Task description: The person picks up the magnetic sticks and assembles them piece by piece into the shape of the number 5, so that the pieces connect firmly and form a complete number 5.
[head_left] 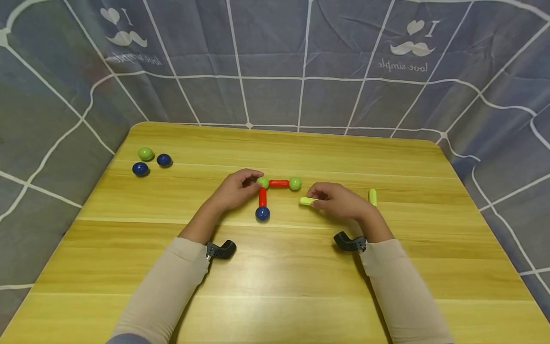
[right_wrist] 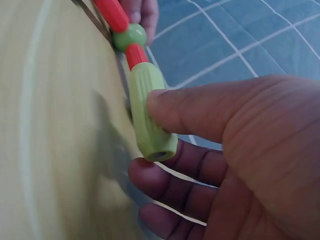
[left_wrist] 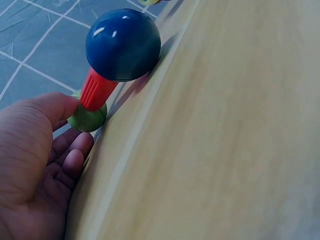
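Observation:
An L of red rods and balls lies on the table, with a green ball (head_left: 263, 182) at its corner. My left hand (head_left: 236, 190) holds this corner ball between thumb and fingers. One red rod (head_left: 279, 183) runs right to another green ball (head_left: 295, 183). The other red rod (left_wrist: 96, 90) runs towards me to a blue ball (head_left: 262, 213). To the right, my right hand (head_left: 339, 199) pinches a yellow-green rod (right_wrist: 150, 115), its left end pointing at the L but apart from it. A dark round inset shows in the rod's near end in the right wrist view.
A second yellow-green rod (head_left: 372, 196) lies beyond my right wrist. At the table's far left sit a loose green ball (head_left: 145, 153) and two blue balls (head_left: 140, 168). A grey cloth curtain (head_left: 275, 62) with white lines hangs round the wooden table (head_left: 275, 286).

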The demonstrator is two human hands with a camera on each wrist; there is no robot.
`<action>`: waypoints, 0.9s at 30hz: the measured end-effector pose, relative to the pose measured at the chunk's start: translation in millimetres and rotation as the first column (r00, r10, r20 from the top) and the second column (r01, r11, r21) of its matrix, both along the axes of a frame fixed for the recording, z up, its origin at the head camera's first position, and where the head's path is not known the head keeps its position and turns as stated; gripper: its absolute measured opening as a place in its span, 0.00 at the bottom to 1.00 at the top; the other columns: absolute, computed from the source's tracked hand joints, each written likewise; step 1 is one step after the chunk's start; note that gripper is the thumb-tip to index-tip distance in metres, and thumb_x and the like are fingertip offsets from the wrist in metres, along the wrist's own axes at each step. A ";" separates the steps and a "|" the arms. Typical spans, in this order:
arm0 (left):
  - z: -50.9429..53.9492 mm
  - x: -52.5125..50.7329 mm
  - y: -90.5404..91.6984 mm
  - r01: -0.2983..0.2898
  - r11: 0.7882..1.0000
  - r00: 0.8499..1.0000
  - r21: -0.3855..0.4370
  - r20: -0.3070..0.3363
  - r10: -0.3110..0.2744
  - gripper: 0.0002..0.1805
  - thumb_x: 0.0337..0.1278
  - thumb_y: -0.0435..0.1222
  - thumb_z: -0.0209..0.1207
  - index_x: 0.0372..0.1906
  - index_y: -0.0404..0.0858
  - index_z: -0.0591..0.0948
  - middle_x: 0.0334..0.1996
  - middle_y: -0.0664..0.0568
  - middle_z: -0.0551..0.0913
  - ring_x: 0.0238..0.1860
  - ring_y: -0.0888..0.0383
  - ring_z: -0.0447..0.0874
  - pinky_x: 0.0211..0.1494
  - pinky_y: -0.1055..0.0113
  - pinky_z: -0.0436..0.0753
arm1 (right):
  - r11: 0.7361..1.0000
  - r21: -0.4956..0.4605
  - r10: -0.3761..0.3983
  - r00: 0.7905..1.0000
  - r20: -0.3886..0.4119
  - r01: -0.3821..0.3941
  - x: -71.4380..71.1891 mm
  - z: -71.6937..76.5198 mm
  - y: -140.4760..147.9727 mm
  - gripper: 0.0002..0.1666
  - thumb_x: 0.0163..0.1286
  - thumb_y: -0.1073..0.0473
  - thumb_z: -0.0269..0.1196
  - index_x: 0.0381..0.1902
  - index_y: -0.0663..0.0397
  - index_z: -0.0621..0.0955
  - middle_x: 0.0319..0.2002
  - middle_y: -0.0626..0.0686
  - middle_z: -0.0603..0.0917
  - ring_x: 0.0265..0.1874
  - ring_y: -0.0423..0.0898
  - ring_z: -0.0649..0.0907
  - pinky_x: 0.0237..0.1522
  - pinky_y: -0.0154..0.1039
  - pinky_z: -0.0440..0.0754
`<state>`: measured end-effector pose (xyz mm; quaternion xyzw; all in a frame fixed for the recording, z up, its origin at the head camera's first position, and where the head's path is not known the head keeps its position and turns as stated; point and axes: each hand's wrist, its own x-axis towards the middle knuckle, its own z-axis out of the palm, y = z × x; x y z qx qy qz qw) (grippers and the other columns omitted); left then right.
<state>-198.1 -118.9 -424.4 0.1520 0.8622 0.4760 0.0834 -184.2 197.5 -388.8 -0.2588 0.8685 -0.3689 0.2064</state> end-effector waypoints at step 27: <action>0.9 0.1 3.6 -0.049 0.999 0.999 -0.003 0.005 0.049 0.19 0.69 0.39 0.59 0.61 0.40 0.80 0.48 0.47 0.81 0.46 0.51 0.77 0.52 0.57 0.76 | 0.999 -0.050 -0.011 0.994 0.110 0.016 17.9 -6.4 -57.3 0.08 0.71 0.64 0.60 0.47 0.54 0.80 0.36 0.51 0.79 0.37 0.48 0.76 0.42 0.42 0.74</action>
